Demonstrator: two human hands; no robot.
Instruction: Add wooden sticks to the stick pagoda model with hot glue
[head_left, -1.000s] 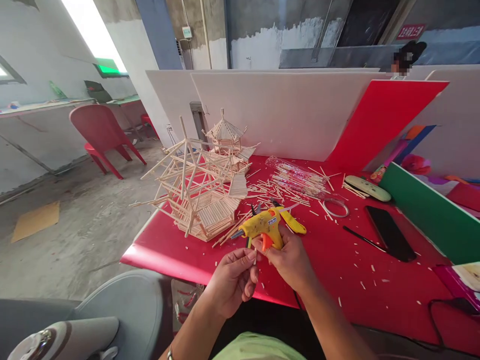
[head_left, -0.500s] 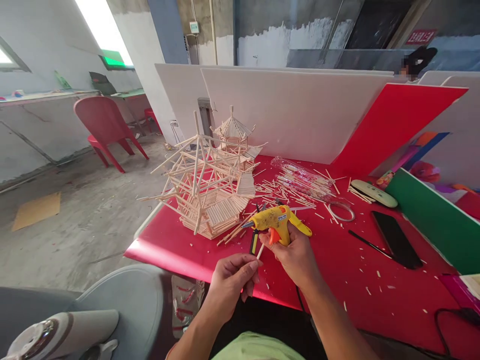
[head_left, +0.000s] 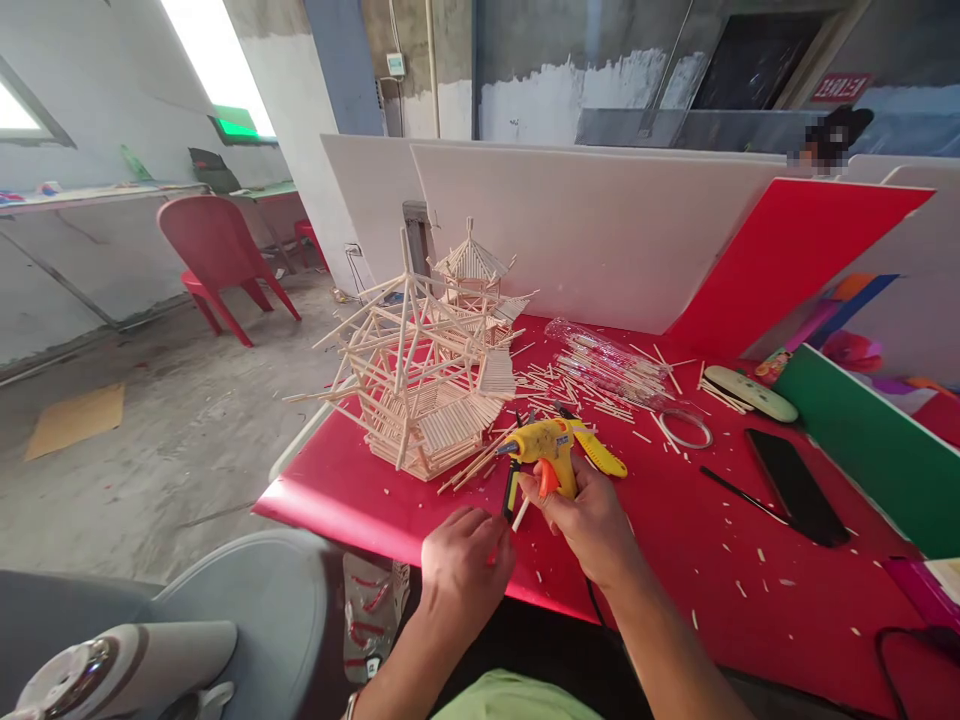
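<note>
Hot-glue gun [head_left: 541, 442] of yellow plastic, grasped by the right hand's [head_left: 589, 515] fingers; left hand [head_left: 465, 560] curled, its hold hidden. Crinkled clear bag [head_left: 568, 332] contains slim wooden sticks [head_left: 616, 369].

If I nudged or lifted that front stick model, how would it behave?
The front stick model is probably light for its size, being mostly thin sticks with open gaps. Its jutting upper sticks could well snap or catch, since they stick out past the frame. Its broad planked base suggests a gentle push would slide it rather than tip it.
</note>
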